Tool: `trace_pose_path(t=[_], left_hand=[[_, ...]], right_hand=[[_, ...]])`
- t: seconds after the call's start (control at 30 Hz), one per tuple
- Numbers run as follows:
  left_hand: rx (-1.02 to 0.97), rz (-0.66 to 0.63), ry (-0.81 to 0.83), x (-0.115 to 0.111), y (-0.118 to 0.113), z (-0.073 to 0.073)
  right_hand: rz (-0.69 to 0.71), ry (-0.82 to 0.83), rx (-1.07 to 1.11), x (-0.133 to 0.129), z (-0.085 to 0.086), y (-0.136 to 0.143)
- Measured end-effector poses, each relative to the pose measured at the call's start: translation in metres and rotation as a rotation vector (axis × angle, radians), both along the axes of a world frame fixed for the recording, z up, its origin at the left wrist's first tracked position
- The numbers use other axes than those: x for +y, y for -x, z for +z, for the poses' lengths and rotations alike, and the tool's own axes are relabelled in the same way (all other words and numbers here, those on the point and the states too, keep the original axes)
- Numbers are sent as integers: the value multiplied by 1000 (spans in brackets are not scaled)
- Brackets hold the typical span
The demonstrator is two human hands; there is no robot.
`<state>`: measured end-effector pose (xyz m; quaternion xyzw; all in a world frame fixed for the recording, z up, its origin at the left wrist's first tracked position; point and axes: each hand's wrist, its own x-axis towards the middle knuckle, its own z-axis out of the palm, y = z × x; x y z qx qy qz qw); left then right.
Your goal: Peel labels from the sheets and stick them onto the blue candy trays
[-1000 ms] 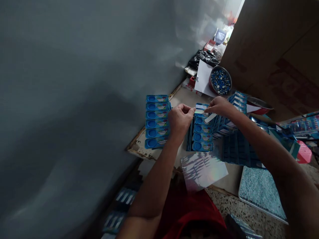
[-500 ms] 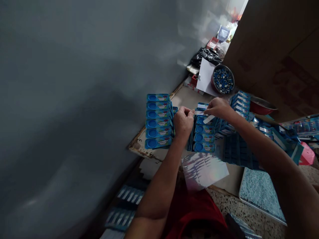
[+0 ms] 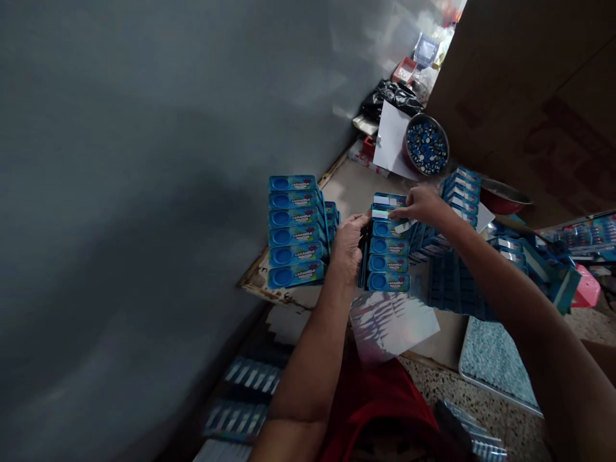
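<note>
Blue card strips (image 3: pixel 389 246) lie stacked in the middle of the table, the upper two cards bearing pale strips. My left hand (image 3: pixel 350 240) is at their left edge, thumb and fingers together near the second card; anything between them is too small to tell. My right hand (image 3: pixel 423 206) touches the second card from the right, over its pale strip (image 3: pixel 382 214). A loose white strip (image 3: pixel 405 226) hangs from the fingers of my right hand. Left of my left hand stands another stack of blue cards (image 3: pixel 294 237) with round blue wells.
A bowl of small blue and white pieces (image 3: pixel 427 145) stands at the back, beside a white sheet (image 3: pixel 391 138). A shiny sheet (image 3: pixel 392 324) lies at the near edge. More card stacks (image 3: pixel 462 199) and a tray of pale blue bits (image 3: pixel 498 359) are to the right.
A pale strip held between both hands now lies on the second card. My right hand presses there, and my left hand has shifted slightly left and down. The view has shifted slightly.
</note>
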<state>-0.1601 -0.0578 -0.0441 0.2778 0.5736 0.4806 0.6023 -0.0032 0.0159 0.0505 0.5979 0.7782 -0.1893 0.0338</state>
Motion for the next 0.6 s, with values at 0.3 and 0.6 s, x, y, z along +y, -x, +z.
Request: trace_pose_path(t=[0.3, 0.6], left_hand=[[478, 496, -372, -56, -19, 29], [149, 125, -342, -70, -13, 70]], right_hand=[[-203, -83, 412, -27, 20, -9], [-188, -28, 668, -57, 48, 14]])
